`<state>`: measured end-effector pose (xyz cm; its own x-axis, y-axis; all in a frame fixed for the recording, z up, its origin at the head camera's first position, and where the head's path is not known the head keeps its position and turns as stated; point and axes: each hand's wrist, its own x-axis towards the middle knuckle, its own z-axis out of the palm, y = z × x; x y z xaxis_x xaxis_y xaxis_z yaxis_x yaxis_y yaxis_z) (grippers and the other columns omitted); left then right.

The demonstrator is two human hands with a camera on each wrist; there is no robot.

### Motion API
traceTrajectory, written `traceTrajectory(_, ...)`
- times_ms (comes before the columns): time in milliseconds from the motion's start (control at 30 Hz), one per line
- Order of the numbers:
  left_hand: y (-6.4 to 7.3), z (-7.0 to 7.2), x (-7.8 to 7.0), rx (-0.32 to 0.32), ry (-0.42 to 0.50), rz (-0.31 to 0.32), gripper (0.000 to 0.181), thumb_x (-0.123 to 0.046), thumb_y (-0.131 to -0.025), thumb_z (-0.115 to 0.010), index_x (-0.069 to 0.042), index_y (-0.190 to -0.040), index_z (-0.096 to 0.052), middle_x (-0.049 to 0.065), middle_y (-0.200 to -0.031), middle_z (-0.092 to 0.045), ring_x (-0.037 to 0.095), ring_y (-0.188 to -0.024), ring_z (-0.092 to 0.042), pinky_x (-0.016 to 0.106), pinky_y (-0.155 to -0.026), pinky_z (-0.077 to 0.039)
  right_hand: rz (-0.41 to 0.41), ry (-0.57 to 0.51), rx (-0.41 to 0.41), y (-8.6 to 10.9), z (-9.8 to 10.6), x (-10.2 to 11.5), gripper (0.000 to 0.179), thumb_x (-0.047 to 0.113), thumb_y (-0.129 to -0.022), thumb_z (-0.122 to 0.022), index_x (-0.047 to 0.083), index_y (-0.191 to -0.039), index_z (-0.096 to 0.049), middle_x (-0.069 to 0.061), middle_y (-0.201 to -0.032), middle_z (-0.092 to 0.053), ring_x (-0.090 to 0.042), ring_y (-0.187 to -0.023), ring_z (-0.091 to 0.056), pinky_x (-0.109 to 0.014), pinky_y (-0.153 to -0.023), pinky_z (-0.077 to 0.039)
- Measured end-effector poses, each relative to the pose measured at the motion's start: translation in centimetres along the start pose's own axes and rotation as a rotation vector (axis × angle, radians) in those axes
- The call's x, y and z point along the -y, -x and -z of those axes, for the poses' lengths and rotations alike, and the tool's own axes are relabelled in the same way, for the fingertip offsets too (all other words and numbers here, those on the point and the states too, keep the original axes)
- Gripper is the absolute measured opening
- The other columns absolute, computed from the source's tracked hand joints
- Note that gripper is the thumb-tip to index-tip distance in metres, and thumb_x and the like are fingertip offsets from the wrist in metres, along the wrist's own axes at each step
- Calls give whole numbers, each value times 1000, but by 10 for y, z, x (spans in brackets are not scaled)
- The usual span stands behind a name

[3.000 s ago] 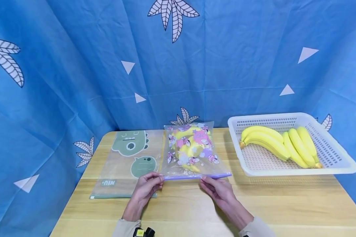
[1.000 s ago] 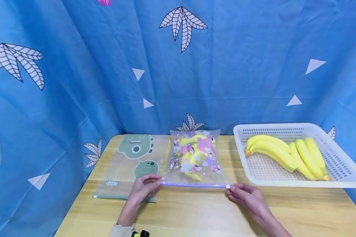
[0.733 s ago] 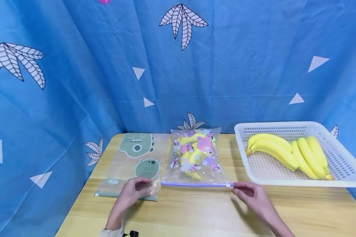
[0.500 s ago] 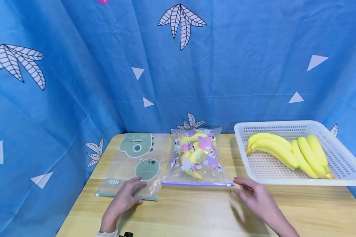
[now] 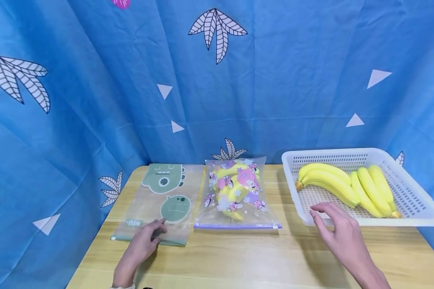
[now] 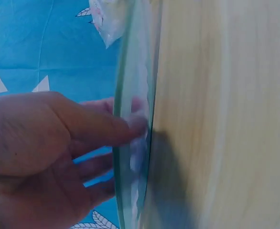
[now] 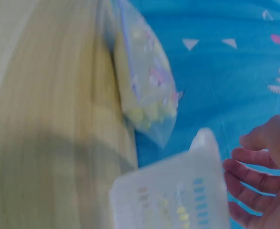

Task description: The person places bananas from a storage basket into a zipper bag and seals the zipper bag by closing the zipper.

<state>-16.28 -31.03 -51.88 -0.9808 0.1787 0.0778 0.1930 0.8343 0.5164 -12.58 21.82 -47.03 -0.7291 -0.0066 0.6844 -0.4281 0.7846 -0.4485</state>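
In the head view, my left hand [image 5: 141, 243] hovers over or touches the zip end of a flat translucent slider bag [image 5: 137, 208] with green dinosaur prints. Its thumb and fingers are apart and loosely bent. The left wrist view shows the thumb and fingers overlapping the bag's teal zip edge [image 6: 121, 181]; contact is hard to tell. My right hand [image 5: 341, 237] is raised at the front rim of a white basket [image 5: 300, 208], fingers loosely bent and holding nothing. A purple-zip slider bag [image 5: 209, 212] with pink prints lies between the hands, a yellow banana bunch [image 5: 229, 194] inside.
Two bunches of bananas [image 5: 327, 180] lie in the basket at the right. All of it stands on a wooden table [image 5: 235, 261]. A blue patterned curtain [image 5: 293, 80] hangs behind and to the left.
Both hands have let go of the purple-zip bag, which now lies closed along its zip. The left hand has moved left onto the dinosaur bag's area, the right hand right toward the basket.
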Motion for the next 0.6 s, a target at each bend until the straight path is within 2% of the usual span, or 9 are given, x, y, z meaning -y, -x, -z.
traceTrajectory(100,3,2,2,11,-39,-33,46,18,-83,-65,1,-125,-67,29,-143,-54,57,-136,-41,69,-111,-31,47,59,-6,5,0,-10,17,-2,-80,-78,7,-94,-75,-4,-92,-73,-28,-87,-66,-23,-90,-46)
traceTrajectory(200,4,3,5,17,-77,-51,48,15,-87,-60,1,-133,-64,33,-150,-44,60,-136,-37,73,-110,-28,84,103,1,9,-2,-19,11,0,-80,-76,5,-89,-73,-5,-88,-71,-30,-84,-65,-44,-80,-46)
traceTrajectory(300,0,5,9,1,-109,-62,57,21,-83,-52,0,-135,-63,34,-149,-44,61,-133,-41,74,-108,-31,97,138,7,14,-4,-25,3,5,-85,-72,4,-88,-73,-7,-88,-70,-33,-84,-65,-49,-75,-44)
traceTrajectory(367,-3,7,12,-13,-128,-59,61,24,-81,-49,0,-135,-63,33,-149,-45,61,-130,-43,75,-105,-33,96,152,9,16,-5,-27,6,7,-88,-70,3,-89,-74,-10,-88,-70,-35,-85,-65,-48,-75,-43)
traceTrajectory(500,-7,8,19,-54,-168,-56,46,14,-92,-54,-3,-133,-67,29,-148,-49,59,-122,-50,76,-96,-40,85,174,36,19,-6,-31,14,11,-92,-66,0,-91,-74,-15,-91,-72,-38,-90,-65,-52,-83,-44)
traceTrajectory(600,-10,11,24,-100,-167,-84,30,1,-98,-61,-4,-126,-72,28,-141,-57,55,-115,-57,70,-94,-45,88,193,62,20,-7,-33,17,13,-95,-62,1,-90,-74,-15,-93,-73,-38,-92,-65,-51,-84,-42)
